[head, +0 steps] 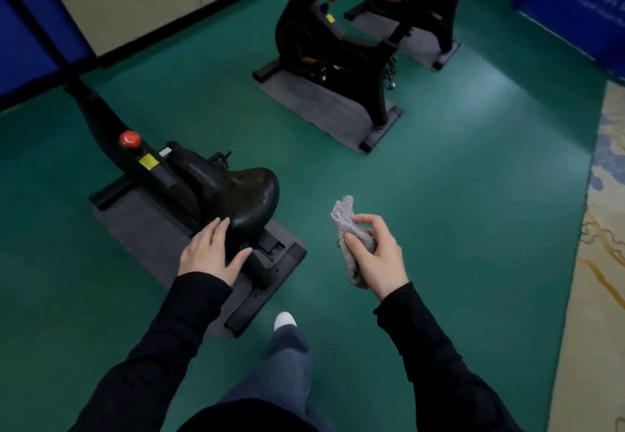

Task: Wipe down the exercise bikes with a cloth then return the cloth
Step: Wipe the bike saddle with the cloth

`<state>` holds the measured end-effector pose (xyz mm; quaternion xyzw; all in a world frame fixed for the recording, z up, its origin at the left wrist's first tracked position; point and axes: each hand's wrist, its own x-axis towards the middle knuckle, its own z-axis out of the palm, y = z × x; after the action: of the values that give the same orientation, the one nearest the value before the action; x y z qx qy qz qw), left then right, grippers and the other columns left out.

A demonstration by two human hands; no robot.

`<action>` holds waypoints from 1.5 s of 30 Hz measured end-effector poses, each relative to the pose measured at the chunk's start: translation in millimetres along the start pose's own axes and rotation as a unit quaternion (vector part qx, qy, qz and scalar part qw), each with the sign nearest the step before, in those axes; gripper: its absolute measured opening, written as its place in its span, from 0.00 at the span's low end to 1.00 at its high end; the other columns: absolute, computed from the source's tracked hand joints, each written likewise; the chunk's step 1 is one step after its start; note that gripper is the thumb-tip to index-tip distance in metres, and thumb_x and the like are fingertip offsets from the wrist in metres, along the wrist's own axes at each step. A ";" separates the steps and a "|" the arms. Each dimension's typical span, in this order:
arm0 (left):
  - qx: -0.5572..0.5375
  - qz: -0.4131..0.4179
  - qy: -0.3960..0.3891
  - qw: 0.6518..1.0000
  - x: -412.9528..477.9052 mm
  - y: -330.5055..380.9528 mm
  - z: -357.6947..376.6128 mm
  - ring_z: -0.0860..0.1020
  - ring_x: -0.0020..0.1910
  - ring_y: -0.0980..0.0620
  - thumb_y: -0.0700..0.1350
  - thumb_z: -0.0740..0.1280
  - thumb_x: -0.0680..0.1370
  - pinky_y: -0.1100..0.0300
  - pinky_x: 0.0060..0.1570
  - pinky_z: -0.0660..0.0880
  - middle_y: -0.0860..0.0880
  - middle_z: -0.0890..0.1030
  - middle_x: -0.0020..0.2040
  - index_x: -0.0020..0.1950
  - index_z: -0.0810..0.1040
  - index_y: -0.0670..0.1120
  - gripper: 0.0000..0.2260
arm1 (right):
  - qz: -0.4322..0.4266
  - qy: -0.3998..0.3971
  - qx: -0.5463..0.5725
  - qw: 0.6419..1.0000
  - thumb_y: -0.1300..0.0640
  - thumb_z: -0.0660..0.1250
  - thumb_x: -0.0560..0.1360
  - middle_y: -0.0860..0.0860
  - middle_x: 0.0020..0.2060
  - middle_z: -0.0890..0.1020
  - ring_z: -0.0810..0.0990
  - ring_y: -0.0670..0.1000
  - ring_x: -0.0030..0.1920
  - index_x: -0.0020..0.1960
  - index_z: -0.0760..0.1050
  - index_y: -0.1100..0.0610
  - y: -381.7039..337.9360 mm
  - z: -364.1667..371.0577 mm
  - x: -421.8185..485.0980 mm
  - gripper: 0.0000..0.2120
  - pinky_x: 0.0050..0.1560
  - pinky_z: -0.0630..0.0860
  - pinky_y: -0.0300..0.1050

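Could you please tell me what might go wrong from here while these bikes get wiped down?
1. The white shoe steps close to the nearest bike's base bar, so a trip seems possible.
2. The bare left hand rests on the saddle and may leave marks on it.
3. The right hand holds the cloth bunched up, so wipes may cover little and miss patches.

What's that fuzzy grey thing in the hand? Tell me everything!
It is a grey cloth, nubbly like a towel, scrunched up rather than spread out. The right hand grips it, thumb across the front and fingers curled round, so one end sticks up and the other hangs below the hand. It is held in the air above the green floor; only that hand touches it.
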<state>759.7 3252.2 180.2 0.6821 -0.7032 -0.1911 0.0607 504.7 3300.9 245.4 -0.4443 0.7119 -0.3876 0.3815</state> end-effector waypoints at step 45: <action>-0.175 -0.397 0.204 0.878 83.4 3.1 35.4 0.66 0.69 0.50 0.56 0.63 0.77 0.56 0.66 0.62 0.50 0.68 0.70 0.72 0.65 0.48 0.26 | -0.517 -0.454 -0.216 0.692 0.60 0.65 0.77 0.52 0.58 0.76 0.69 0.52 0.61 0.62 0.74 0.56 -81.8 259.7 261.2 0.13 0.60 0.59 0.32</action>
<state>739.4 3176.8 134.2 0.9061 -0.3010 -0.1756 0.2398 680.6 2978.2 160.3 -0.9345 0.1739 -0.1100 0.2906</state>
